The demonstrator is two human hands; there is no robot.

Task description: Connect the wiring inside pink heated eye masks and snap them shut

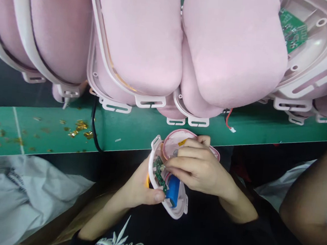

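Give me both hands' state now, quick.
Left hand: closed, holding the pink shell.
Right hand: fingers curled, pressing inside the shell by the blue battery.

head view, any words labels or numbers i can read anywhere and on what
None can be read.
Grey cloth: dark print, too blurred to read.
Green circuit board in an open pink shell: markings too small.
Black shirt: a white graphic, no clear letters.
Blue battery in the held shell: no label visible.
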